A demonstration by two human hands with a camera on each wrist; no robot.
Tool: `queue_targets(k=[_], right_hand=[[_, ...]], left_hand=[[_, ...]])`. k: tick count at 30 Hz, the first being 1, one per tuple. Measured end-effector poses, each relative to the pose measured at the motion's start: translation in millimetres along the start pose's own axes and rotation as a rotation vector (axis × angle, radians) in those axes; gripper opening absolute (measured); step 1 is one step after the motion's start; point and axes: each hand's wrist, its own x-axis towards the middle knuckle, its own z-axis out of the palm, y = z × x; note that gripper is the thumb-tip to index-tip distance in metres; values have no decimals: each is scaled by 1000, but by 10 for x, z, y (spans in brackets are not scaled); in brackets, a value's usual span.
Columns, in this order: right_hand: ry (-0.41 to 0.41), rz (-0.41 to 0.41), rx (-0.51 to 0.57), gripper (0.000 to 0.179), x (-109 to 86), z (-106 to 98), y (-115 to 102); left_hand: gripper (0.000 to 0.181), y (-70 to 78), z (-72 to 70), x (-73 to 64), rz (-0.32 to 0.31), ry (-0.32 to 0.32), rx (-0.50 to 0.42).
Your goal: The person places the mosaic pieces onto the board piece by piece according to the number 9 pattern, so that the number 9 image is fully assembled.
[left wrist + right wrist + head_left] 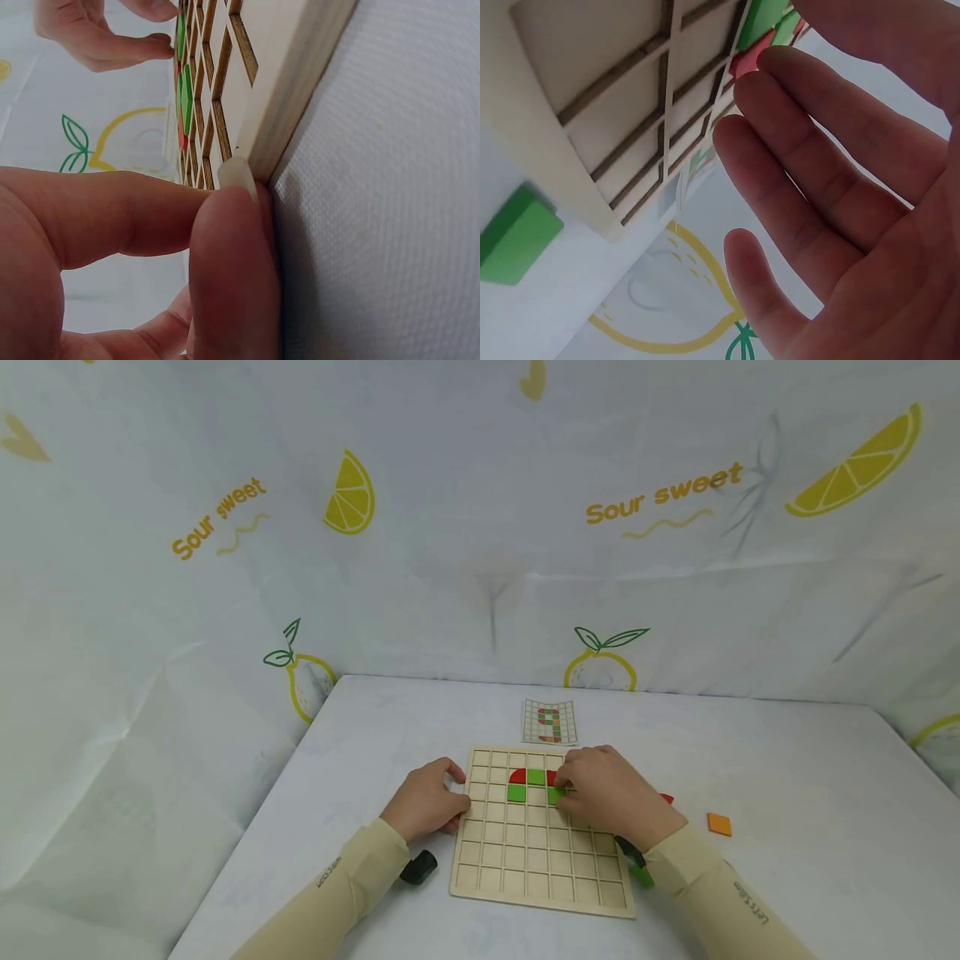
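Observation:
A pale wooden grid board [513,857] lies flat on the white table. My left hand [425,799] rests at its left edge, the thumb pressing the wooden side in the left wrist view. Over the board's upper right, my right hand [611,793] has its fingertips at a green square tile [553,796]. The fingers look nearly straight in the right wrist view. A red tile [552,777] beside it is partly covered by the hand. Further left in the grid sit a rounded red tile [517,775] and green square tiles [536,777].
Behind the board lies a printed pattern card [550,722]. An orange square tile [719,824] is to the right. A green tile [642,876] and a red piece [667,797] show beside the right forearm. A black object [418,867] sits near the left wrist.

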Motion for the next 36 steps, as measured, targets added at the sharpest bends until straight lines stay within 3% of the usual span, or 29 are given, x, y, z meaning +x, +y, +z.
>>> queue_targets(k=[6, 16, 30, 36], right_hand=[[-12, 82, 77, 12, -52, -137, 116], [-34, 272, 149, 22, -369, -303, 583], [-117, 440, 199, 25, -827, -335, 948], [-124, 435, 163, 21, -946, -308, 996]], left_hand=[[32, -12, -1, 14, -9, 0, 18], [33, 13, 22, 2, 2, 4, 38], [31, -26, 20, 10, -14, 14, 41], [31, 2, 33, 12, -13, 12, 43]])
